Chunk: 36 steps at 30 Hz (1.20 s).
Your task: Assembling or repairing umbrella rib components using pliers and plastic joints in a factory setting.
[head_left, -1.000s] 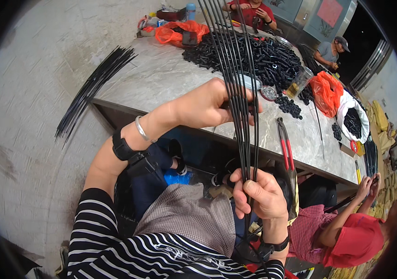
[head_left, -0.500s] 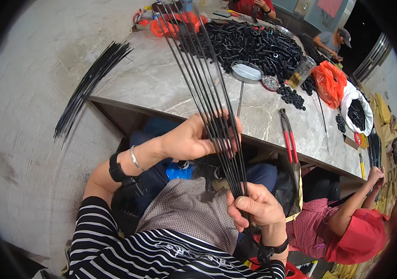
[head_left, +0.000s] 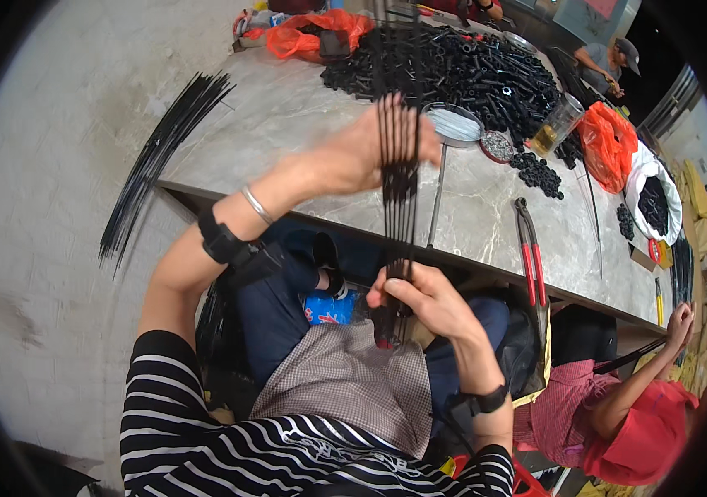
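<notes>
A bundle of thin black rods (head_left: 400,222) stands nearly upright in front of me, its upper part blurred. My right hand (head_left: 430,300) is closed round the lower end, thumb in front. Higher up, near the table edge, my left hand (head_left: 362,153) is at the rods, its fingers curled behind and around them; motion smears it somewhat. Between the two hands a darker band shows on the rods; what it is, I cannot make out. The rods' lower tips reach down over the checked apron (head_left: 341,364) on my lap.
On the stone-patterned table (head_left: 287,141) lie a heap of black parts (head_left: 461,79), red-handled pincers (head_left: 529,253), a round dish (head_left: 455,126) and a drinking glass (head_left: 556,124). More black rods (head_left: 163,157) overhang the left edge. A person in a red cap (head_left: 643,431) works at right.
My left hand has moved up and away along the rods. My right hand has risen slightly to the left, and the bundle now stands more upright.
</notes>
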Motion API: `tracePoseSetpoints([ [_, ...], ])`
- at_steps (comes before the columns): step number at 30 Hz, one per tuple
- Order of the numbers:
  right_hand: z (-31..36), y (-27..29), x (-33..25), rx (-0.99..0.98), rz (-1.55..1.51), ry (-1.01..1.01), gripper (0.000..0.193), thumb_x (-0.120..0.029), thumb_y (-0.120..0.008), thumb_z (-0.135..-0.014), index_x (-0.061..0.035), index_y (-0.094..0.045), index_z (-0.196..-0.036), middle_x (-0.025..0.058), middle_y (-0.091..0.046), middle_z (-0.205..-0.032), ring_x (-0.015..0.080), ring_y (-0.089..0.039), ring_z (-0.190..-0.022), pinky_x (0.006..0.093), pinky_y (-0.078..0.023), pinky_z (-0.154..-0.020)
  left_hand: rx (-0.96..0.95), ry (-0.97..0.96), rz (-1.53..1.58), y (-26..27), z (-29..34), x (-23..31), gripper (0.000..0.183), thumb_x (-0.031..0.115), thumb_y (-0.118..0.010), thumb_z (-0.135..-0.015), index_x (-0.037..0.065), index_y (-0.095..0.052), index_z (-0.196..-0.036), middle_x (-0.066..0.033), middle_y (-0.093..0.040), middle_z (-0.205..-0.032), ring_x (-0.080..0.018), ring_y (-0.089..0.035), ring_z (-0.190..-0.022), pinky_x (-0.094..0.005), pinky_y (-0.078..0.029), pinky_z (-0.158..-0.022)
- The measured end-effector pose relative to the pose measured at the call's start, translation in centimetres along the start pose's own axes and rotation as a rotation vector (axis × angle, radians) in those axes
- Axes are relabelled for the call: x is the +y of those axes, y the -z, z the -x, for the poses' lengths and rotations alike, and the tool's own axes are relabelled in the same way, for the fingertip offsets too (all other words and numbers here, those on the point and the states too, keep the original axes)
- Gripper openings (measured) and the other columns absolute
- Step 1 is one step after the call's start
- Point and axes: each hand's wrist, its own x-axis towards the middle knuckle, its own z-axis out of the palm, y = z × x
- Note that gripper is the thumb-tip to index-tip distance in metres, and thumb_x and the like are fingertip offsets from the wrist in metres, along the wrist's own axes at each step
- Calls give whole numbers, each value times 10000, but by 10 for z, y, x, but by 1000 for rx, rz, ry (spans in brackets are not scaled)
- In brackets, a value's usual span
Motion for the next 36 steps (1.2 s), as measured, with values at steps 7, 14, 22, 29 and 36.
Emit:
tracePoseSetpoints([
  [7,-16,13,120,210,241,-50,183,-122,-516,-948,23,-618,-996,46,-671,-904,116,-605,-860,272,-477,-805,-433,167,392,-46,58,23,805,505,-733,-694,219,-403,-1370,-104,-206,-1518,-323,-88,-1426,-571,-43,-1124],
  [14,-51,5,152,295,287,5,242,-127,-507,-932,31,-563,-1107,211,-653,-971,328,-643,-923,379,-479,-783,-341,173,336,-80,74,27,328,410,-563,-888,192,-636,-1123,-75,-411,-1416,-280,-239,-1394,-557,-62,-1136],
  [22,-65,5,161,255,420,24,255,-103,-476,-932,21,-539,-1146,288,-595,-1054,428,-554,-1059,430,-472,-817,-390,133,481,-72,68,28,319,430,-593,-851,193,-704,-1033,-24,-415,-1426,-254,-298,-1369,-481,-177,-1150],
  [29,-68,16,173,262,409,78,247,-84,-483,-920,18,-552,-1133,285,-593,-1071,404,-563,-1074,433,-470,-853,-321,27,462,-81,62,26,263,312,-579,-879,193,-683,-1089,-82,-428,-1407,-303,-312,-1356,-548,-191,-1125],
  [36,-68,14,136,228,454,58,241,-3,-467,-927,48,-564,-1142,164,-609,-1125,224,-556,-1049,339,-452,-885,-251,-54,322,-62,55,22,296,345,-584,-876,207,-667,-1124,-60,-394,-1442,-264,-317,-1361,-480,-221,-1137],
])
